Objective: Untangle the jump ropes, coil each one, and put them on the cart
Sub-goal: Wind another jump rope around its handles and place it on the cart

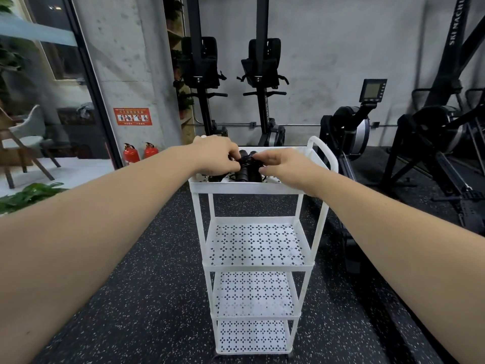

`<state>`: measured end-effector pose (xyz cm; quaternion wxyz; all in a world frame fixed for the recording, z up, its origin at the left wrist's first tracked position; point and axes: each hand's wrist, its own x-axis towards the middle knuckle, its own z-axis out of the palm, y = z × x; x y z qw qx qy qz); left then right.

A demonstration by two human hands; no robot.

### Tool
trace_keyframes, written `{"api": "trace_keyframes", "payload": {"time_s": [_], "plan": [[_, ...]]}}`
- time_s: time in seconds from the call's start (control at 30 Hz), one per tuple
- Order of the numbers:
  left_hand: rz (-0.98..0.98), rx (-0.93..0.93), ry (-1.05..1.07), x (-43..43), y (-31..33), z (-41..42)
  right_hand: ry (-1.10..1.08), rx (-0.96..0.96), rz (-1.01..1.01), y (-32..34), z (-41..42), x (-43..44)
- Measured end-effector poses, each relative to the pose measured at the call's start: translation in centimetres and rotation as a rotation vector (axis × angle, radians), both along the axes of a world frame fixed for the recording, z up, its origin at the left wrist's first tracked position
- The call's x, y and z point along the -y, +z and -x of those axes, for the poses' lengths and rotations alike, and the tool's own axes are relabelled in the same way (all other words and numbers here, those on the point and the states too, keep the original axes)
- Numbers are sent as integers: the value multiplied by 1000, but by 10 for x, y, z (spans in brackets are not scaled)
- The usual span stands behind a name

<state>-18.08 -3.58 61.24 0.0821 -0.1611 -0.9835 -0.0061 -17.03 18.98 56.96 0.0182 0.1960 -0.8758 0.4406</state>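
A white cart with several perforated shelves stands on the gym floor in front of me. Over its top tray, my left hand and my right hand both grip a black coiled jump rope, its handles bundled together and wrapped with cord. The bundle sits just above or on the tray floor; I cannot tell which. More black rope lies in the tray beneath it, mostly hidden by the front rim. The three lower shelves hold nothing.
Two black upright machines stand against the back wall behind the cart. A rowing machine and another black machine crowd the right side. Two red fire extinguishers stand at the left by a glass door.
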Motion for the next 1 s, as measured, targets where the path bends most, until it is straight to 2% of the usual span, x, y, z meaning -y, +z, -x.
{"api": "trace_keyframes", "payload": {"time_s": [0.1, 0.2, 0.43, 0.73, 0.87, 1.0], "plan": [[154, 9, -8, -5, 3, -3, -45, -44, -48, 3, -1, 0], [107, -4, 10, -1, 12, -3, -81, -34, 21, 7, -4, -2], [-35, 5, -10, -11, 11, -5, -101, -95, -16, 11, -5, 0], [-72, -12, -59, -15, 3, -11, -100, -133, -75, 15, -12, -5], [-25, -53, -73, -18, 4, -12, -67, -105, -148, 15, -12, -6], [-24, -84, -21, -19, 6, -14, -122, -50, -116, 8, -3, -6]]}}
